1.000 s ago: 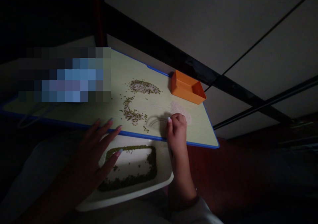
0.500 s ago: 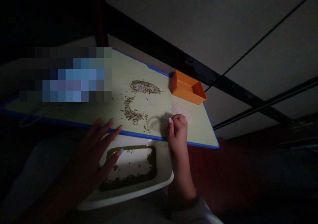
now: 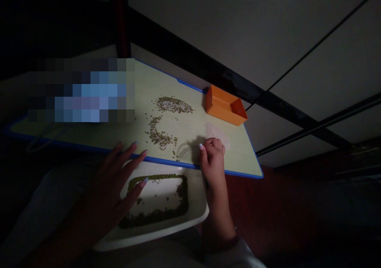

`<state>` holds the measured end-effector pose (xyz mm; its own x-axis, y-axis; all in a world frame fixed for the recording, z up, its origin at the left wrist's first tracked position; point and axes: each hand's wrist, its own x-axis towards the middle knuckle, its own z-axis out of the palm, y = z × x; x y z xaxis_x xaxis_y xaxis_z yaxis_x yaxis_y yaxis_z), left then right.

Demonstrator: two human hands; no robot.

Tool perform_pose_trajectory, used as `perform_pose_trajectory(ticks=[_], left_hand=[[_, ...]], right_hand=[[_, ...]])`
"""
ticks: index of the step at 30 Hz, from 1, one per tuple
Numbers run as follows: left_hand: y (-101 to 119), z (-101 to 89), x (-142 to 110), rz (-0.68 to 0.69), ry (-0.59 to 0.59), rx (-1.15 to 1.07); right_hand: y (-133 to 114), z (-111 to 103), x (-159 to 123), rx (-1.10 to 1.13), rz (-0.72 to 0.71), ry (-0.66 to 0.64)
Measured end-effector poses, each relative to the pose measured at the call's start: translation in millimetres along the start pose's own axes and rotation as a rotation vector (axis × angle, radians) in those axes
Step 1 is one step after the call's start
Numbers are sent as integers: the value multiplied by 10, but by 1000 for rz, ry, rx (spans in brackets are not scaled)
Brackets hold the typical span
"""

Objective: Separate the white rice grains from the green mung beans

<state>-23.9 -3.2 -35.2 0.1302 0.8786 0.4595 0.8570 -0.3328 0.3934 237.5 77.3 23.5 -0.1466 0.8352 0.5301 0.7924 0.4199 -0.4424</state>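
R fingers (image 3: 204, 156) nudged sl. left; hold clear piece (image 3: 188, 152).

- Looking dim, sinking near-black at left and bottom.
- Casting soft shadow beside the right hand (image 3: 213, 156).
- Masking the left of the tabletop (image 3: 238, 156) with pixel blocks.

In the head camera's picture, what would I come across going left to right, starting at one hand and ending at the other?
Left hand → curved scatter of green grains → clear curved piece → right hand.
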Motion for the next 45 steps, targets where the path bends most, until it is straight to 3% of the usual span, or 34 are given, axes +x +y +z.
perform_pose_trajectory(ticks=[4,16,45], left_hand=[[1,-9,-7,-20,-29,-13],[-15,-16,-11,-1,-38,-2],[-17,-19,-22,-13,-41,8]], right_hand=[[6,4,5,42,31,55],[-19,0,0,-27,19,-15],[-83,44,101,-128,12,2]])
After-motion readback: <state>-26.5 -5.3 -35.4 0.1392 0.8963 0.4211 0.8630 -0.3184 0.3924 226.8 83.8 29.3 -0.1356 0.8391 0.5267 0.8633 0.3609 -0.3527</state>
